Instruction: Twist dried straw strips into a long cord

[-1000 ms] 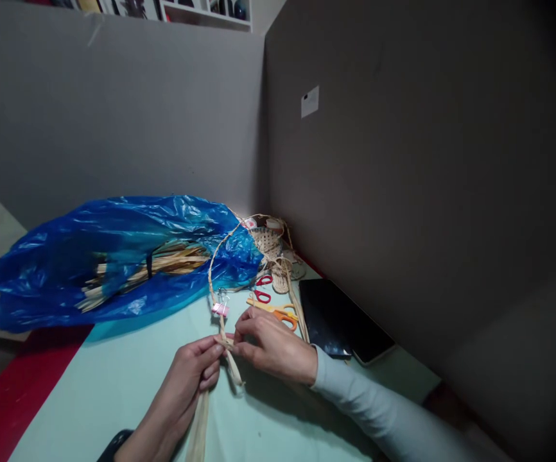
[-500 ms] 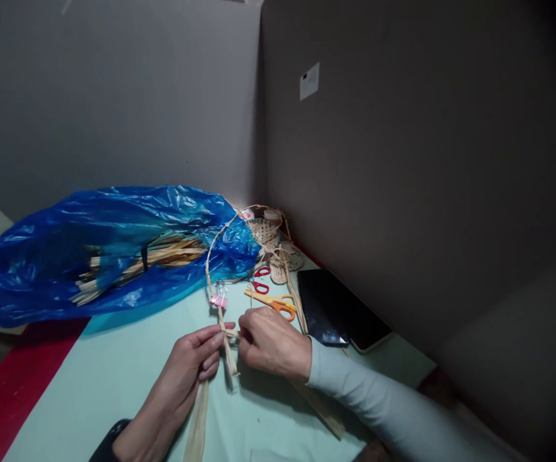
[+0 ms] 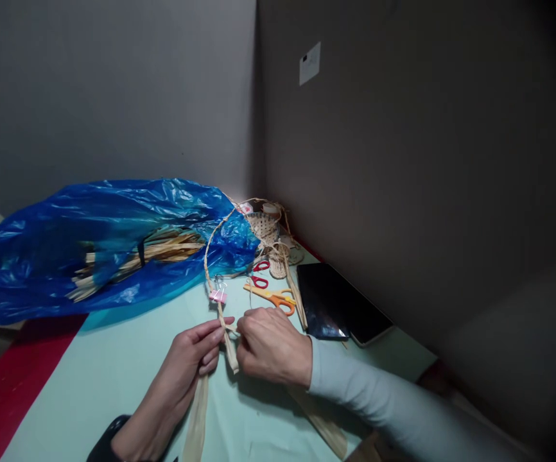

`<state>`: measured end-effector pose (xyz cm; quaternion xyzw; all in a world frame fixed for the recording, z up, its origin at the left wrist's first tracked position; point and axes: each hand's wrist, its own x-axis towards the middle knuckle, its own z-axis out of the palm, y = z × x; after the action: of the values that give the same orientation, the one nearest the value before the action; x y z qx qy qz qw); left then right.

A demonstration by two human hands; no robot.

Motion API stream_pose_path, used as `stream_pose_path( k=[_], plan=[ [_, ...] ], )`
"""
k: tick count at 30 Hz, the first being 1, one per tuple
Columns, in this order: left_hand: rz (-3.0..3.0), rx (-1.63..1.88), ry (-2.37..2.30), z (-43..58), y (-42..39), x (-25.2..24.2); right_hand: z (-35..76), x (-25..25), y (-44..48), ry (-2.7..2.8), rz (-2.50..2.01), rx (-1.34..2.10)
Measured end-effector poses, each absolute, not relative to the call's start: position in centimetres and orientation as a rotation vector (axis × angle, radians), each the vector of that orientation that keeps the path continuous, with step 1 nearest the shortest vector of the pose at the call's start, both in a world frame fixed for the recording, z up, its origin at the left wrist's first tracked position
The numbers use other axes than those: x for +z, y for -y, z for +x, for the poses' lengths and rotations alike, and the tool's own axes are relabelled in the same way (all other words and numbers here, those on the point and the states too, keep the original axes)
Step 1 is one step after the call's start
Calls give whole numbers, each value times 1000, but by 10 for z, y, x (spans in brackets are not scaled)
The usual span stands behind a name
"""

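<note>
Bag [image 3: 114, 205]: blue, see-through plastic, lying along the rear of the worktop [image 3: 128, 366]. Contents: a bundle [image 3: 176, 247] of dried straw-coloured strips, cinched by a dark band [image 3: 141, 252].

Cord [image 3: 206, 263]: twisted, pale; arcs across the bag's right end, then comes down in front of it through a pink clip [image 3: 217, 296]. Flat tail hangs below the clip, between the hands.

Left hand [image 3: 194, 350]: in front of the bag, pinching the cord between thumb and forefinger, just below the clip. Right hand [image 3: 273, 346]: farther right of the bag, fingers curled in, gripping a short strand that leads off the cord.

At the bag's right end: woven piece [image 3: 262, 224], cup-like outline; whether it holds anything, cannot tell. Red scissors [image 3: 260, 276] just beside the bag, handles visible. Orange scissors [image 3: 273, 296] nearer, right of the bag. Dark tablet [image 3: 321, 298] farther right of it.
</note>
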<state>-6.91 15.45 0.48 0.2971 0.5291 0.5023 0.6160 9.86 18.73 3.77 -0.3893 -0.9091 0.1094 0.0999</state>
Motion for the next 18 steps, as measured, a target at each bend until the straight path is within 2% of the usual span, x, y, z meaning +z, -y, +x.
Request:
stream_pose_path(
  k=[18],
  plan=[
    [706,1144,-1282,-68,-156,10,102,44,-182,2687,-1013,433]
  ],
)
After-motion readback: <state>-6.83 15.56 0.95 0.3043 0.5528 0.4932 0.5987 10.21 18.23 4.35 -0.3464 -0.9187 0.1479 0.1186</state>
